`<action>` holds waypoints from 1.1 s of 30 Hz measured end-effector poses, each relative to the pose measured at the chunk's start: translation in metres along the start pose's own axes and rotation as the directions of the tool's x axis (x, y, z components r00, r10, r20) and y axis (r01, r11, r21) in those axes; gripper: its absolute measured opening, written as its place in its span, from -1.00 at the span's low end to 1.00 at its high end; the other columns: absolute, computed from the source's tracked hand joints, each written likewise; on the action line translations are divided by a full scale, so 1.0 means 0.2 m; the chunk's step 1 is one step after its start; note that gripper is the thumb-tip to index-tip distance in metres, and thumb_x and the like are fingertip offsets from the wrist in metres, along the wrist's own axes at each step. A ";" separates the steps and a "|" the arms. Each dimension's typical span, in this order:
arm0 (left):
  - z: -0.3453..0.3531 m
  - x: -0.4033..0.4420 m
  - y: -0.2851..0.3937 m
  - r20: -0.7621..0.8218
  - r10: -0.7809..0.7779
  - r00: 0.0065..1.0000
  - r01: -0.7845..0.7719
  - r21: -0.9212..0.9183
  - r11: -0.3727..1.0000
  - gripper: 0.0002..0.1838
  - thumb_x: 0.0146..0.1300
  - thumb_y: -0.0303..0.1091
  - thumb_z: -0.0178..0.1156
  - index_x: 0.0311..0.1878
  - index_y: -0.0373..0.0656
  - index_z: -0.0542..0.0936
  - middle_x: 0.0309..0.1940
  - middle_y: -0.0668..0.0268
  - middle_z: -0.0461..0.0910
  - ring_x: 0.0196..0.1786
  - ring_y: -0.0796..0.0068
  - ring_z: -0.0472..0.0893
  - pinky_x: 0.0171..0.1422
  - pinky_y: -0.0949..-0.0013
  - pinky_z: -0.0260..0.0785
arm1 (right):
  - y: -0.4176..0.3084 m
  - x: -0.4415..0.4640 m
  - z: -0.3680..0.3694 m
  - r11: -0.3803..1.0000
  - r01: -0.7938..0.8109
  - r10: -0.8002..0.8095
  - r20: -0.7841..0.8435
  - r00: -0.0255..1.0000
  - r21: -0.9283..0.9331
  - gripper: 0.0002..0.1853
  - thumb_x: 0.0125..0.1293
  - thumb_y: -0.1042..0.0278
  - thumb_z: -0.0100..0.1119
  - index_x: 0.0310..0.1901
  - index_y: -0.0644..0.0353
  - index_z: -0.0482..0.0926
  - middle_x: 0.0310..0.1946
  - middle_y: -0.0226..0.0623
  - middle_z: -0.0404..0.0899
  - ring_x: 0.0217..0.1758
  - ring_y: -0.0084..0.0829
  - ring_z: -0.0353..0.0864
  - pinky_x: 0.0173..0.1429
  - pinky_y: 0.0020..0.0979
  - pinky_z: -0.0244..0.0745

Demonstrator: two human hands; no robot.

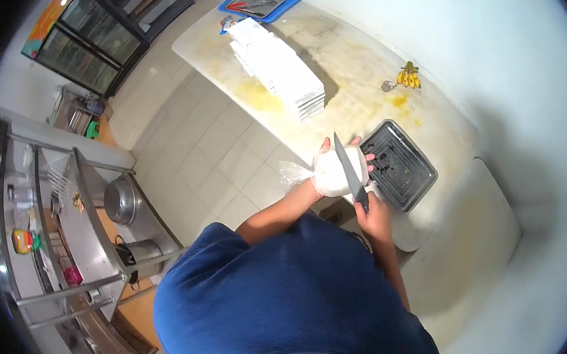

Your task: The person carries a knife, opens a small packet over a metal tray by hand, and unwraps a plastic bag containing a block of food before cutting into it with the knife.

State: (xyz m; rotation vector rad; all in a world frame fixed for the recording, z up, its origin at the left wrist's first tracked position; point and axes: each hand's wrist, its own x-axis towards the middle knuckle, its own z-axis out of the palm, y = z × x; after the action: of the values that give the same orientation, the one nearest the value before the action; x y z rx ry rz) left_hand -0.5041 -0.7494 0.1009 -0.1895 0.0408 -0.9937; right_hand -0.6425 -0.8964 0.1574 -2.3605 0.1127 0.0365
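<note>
My left hand [317,188] is palm up beneath a rounded white block in a clear plastic bag [330,172], its fingertips curling up around the far edge. What the white block is made of, I cannot tell. The bag's loose, crumpled end hangs out to the left. My right hand [375,219] is closed around the dark handle of a knife [347,165]. Its grey blade lies across the top of the white block, pointing away from me; whether it touches the bag is unclear. Close by on the right is a black rectangular tray [426,168] with small dark bits inside.
On the long, yellow-stained table [368,56] stands a row of stacked white boxes [276,68]. Farther back lies a blue-rimmed tray [287,5] with red-handled tools. Bananas [409,77] sit near the wall. A metal rack [89,234] with pots is at my left.
</note>
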 end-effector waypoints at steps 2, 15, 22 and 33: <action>-0.03 -0.02 -0.03 0.001 0.026 1.000 -0.026 0.008 1.000 -0.09 0.20 0.60 -0.24 0.49 0.25 0.29 0.42 -0.21 0.22 0.33 -0.38 0.36 0.35 -0.59 0.01 | 0.04 -0.01 0.00 0.998 0.027 -0.026 0.027 0.999 -0.058 -0.68 0.31 0.21 0.22 -0.22 0.34 0.44 -0.31 0.17 0.57 -0.17 0.23 0.56 -0.16 0.07 0.43; -0.04 -0.14 -0.10 0.034 0.065 0.997 -0.064 -0.011 0.998 -0.12 0.32 0.30 -0.08 0.44 -0.28 0.21 0.24 -0.08 0.42 0.34 -0.08 0.40 0.46 -0.16 0.19 | -0.04 -0.01 -0.14 0.996 0.071 -0.070 -0.032 0.997 0.059 -0.65 0.30 0.16 0.26 -0.23 0.36 0.50 -0.41 0.17 0.56 -0.30 0.22 0.55 -0.24 -0.03 0.40; -0.08 -0.13 -0.09 0.039 0.056 0.998 -0.056 -0.011 0.998 -0.23 0.32 0.21 -0.04 0.42 -0.16 0.31 0.26 -0.05 0.41 0.35 -0.14 0.37 0.51 -0.15 0.12 | -0.12 -0.02 -0.15 0.980 0.177 -0.170 -0.077 0.982 0.092 -0.73 0.25 0.31 0.22 -0.16 0.35 0.49 -0.33 0.24 0.58 -0.23 0.27 0.58 -0.21 0.03 0.44; -0.07 -0.05 0.10 0.057 -0.069 0.996 0.068 0.016 0.998 -0.14 0.30 0.28 -0.10 0.48 -0.18 0.25 0.40 -0.13 0.30 0.42 -0.23 0.31 0.50 -0.25 0.12 | -0.15 0.09 0.06 0.997 -0.045 0.046 0.018 0.999 -0.068 -0.61 0.26 0.24 0.16 -0.05 0.43 0.46 -0.30 0.29 0.59 -0.17 0.31 0.59 -0.12 0.12 0.47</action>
State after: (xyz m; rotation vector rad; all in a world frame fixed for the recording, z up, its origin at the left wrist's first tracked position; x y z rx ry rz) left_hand -0.4941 -0.7322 0.0832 -0.2070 -0.0251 -1.0561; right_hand -0.6221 -0.8679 0.1686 -2.4239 0.1584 0.0861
